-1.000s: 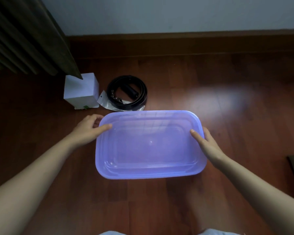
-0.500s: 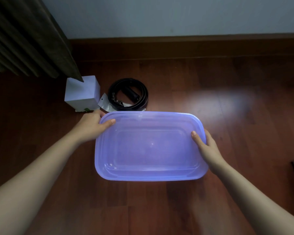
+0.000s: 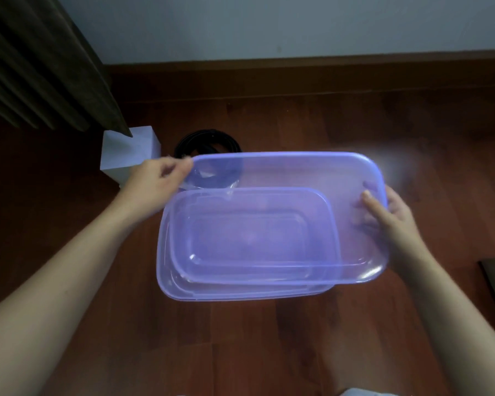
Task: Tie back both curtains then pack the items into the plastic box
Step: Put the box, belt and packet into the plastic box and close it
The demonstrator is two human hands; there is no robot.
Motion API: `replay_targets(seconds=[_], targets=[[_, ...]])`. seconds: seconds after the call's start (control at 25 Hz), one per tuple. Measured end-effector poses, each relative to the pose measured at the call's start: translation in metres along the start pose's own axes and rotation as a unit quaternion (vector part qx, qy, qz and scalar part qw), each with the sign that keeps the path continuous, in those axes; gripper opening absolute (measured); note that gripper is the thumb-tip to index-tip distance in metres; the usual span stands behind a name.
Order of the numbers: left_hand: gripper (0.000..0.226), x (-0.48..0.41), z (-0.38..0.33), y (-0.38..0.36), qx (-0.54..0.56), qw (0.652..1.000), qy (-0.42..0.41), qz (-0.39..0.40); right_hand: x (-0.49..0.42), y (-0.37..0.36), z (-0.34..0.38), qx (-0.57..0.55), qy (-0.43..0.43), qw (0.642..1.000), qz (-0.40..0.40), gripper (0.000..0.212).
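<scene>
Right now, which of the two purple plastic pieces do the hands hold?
The lid, the upper piece: the left hand pinches its far left corner, the right hand grips its right edge. The plastic box sits below it on the floor.

A single head-worn view looks down, probably steeply, close above the left hand [image 3: 155,182] and right hand [image 3: 397,215], facing the pale grey wall [image 3: 269,24] beyond them.

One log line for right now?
lid: held above box | left hand: pinches far corner | right hand: grips right edge | carton, black coil: on floor
</scene>
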State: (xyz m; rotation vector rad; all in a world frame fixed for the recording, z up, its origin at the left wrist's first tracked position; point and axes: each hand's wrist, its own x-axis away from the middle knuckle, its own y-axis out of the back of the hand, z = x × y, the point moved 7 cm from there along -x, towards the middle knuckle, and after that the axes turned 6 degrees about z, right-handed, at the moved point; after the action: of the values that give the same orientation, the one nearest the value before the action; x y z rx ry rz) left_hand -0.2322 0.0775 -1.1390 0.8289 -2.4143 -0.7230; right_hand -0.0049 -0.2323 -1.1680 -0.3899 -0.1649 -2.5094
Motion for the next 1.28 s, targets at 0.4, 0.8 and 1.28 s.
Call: replay_targets(seconds=[0.4,0.8,1.28], targets=[[0.042,-0.016,0.030,-0.080,-0.335,0.927,-0.153,0.067,0.012,0.101,-0.108,-0.358,-0.061,0.887,-0.286,0.049],[0.049,-0.013,0.027,-0.084,-0.397,0.907,-0.138,0.028,0.041,0.114,-0.145,0.029,-0.320,0.839,-0.439,0.082],[0.054,-0.013,0.022,-0.080,-0.322,0.934,-0.153,-0.037,-0.010,-0.037,-0.060,0.362,0.004,0.931,0.042,0.081]])
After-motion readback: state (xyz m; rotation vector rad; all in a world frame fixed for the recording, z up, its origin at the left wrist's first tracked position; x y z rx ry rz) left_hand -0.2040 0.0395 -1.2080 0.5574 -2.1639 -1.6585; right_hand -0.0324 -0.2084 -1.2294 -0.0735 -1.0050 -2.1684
